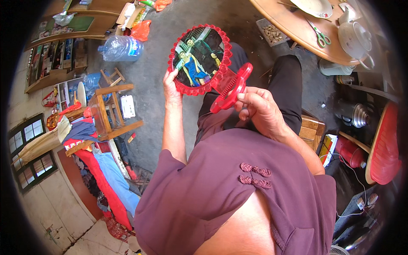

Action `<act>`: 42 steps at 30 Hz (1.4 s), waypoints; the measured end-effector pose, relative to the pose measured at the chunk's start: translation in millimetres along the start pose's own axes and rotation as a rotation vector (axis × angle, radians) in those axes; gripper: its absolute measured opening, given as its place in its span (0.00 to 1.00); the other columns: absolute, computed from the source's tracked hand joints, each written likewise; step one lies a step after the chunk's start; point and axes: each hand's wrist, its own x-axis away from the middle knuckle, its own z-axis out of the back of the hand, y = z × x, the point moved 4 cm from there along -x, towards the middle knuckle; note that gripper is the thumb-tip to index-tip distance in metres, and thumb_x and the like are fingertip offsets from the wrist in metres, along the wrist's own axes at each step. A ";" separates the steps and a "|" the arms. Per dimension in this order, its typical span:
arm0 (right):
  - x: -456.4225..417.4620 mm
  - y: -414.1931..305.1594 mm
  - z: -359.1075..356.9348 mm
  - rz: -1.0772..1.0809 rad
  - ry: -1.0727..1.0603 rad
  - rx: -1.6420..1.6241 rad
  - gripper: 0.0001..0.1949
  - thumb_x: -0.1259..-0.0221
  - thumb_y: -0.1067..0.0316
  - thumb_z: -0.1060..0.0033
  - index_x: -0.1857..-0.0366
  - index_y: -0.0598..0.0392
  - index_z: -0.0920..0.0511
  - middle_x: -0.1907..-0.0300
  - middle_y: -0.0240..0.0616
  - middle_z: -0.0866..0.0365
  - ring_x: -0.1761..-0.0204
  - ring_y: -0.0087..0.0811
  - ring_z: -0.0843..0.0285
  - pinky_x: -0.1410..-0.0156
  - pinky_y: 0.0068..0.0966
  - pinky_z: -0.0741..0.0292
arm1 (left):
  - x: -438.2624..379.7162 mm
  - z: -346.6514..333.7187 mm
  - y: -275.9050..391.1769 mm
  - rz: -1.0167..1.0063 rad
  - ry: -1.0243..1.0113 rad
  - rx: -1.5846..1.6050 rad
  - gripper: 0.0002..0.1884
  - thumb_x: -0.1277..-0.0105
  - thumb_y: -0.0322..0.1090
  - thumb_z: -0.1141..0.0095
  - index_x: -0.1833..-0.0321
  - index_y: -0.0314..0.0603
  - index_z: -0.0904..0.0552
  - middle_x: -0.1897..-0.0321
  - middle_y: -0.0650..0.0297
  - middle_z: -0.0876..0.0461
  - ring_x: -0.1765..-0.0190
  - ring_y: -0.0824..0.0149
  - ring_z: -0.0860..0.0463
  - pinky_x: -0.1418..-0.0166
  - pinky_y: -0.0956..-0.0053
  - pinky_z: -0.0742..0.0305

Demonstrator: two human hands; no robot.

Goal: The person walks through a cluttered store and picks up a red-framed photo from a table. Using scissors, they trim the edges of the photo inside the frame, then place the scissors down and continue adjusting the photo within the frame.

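Observation:
Both my hands are on a round picture mirror in a red plastic frame with a scalloped rim. My left hand grips its lower left rim, with the thumb on the front edge. The picture side, which shows figures in blue and green clothes, faces up. At the lower right the frame runs into a red plastic stand with a curved base. My right hand pinches this base between thumb and fingers. The mirror is held above my lap and dark trousers.
A round wooden table at the upper right bears green-handled scissors, a plate and a white teapot. A large plastic bottle, a wooden chair frame and clothes lie to the left. A red thermos stands at the right.

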 end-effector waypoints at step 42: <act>26.7 31.5 117.4 0.077 0.133 0.101 0.14 0.50 0.71 0.45 0.59 0.63 0.22 0.68 0.38 0.17 0.69 0.27 0.17 0.70 0.15 0.26 | -8.2 -25.1 -38.5 -0.030 0.035 -1.384 0.28 0.41 0.49 0.40 0.42 0.38 0.25 0.57 0.58 0.19 0.60 0.65 0.20 0.63 0.68 0.24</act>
